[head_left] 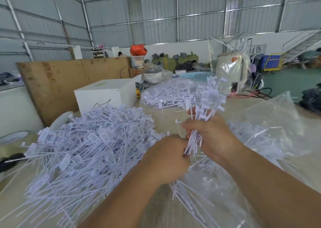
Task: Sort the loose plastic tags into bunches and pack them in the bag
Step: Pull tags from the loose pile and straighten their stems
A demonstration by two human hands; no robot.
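**Bunch of plastic tags held between two hands above a surface**

A bunch of tags (201, 116) is shown grasped in the right hand (211, 137), whose fingers are curled round the thin stems; the flat heads are fanned upward and away from the person. The lower ends of the stems are pinched by the left hand (169, 155), which is closed just beside and below the right hand. Both hands are held over the surface (166, 121), near its middle.

A large loose heap of tags (83, 151) is spread over the left part of the surface, with stems pointing in many directions. A second heap (170, 94) is seen farther back, behind the held bunch. A clear plastic bag (271, 128) lies crumpled on the right part of the surface, with some tags visible through its film. More clear film and a few loose tags (196, 198) lie below the hands. Another clear bag (229, 59) is seen behind the bunch, standing up in front of a pale appliance (225, 71) that cannot be identified.

A white box (106, 94) stands at the far edge of the left heap, in front of a brown board (69, 78). A roll of tape (15, 139) rests at the left edge. A blue basket (194, 75) and a lidded pot (152, 74) are placed farther back. Corrugated metal walls (156, 12) enclose the background.
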